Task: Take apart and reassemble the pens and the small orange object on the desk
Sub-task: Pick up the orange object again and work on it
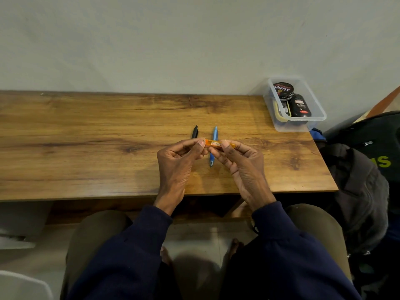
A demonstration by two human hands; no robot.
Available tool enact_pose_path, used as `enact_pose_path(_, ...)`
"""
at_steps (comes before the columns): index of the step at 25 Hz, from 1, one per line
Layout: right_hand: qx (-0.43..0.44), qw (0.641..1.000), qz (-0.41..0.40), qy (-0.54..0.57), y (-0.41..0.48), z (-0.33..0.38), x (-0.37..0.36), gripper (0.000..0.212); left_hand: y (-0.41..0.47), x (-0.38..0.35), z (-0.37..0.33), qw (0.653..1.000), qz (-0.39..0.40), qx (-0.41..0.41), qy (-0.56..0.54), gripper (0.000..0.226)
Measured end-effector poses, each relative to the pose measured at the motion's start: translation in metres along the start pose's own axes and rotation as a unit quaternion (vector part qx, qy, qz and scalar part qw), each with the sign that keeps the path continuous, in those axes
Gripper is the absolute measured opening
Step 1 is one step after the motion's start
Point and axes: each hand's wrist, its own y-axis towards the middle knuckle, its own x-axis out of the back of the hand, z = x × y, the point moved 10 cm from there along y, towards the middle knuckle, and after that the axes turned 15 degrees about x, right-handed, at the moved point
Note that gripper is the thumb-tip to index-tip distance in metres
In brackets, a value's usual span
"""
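I hold a small orange object with a white label level above the wooden desk. My left hand pinches its left end between thumb and fingers. My right hand pinches its right part the same way. Under the orange object a blue pen lies on the desk, tip toward me, its middle hidden by my fingers. A black pen lies to its left, its near end hidden behind my left hand.
A clear plastic box with black polish tins stands at the desk's back right corner. Dark bags are piled beside the desk's right edge. A wall runs behind the desk. My knees sit below its front edge.
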Motion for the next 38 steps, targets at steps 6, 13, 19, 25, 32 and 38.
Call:
enact_pose_path(6,0.000,1.000,-0.007,-0.010,-0.002,0.001,-0.002,0.023,0.001,0.003,0.003,1.000,-0.004,0.000,0.001,0.019)
enact_pose_path(13,-0.002,1.000,-0.011,0.012,-0.002,0.000,-0.002,0.021,0.004,0.006,0.007,0.998,0.002,0.023,-0.057,0.018)
enact_pose_path(19,-0.008,0.999,0.049,-0.012,-0.005,-0.003,-0.014,0.022,-0.001,-0.011,0.024,0.943,0.087,0.194,-0.258,0.013)
enact_pose_path(25,0.015,0.971,0.141,-0.194,-0.009,-0.006,-0.029,0.022,-0.007,-0.024,0.017,0.872,0.156,0.247,-0.392,0.023)
enact_pose_path(32,0.102,0.880,0.268,-0.379,-0.012,0.015,-0.061,0.008,-0.008,-0.024,0.010,0.870,0.180,0.237,-0.392,0.029)
enact_pose_path(38,0.162,0.835,0.297,-0.434,-0.015,0.033,-0.077,0.007,-0.008,-0.025,0.013,0.866,0.168,0.248,-0.400,0.029)
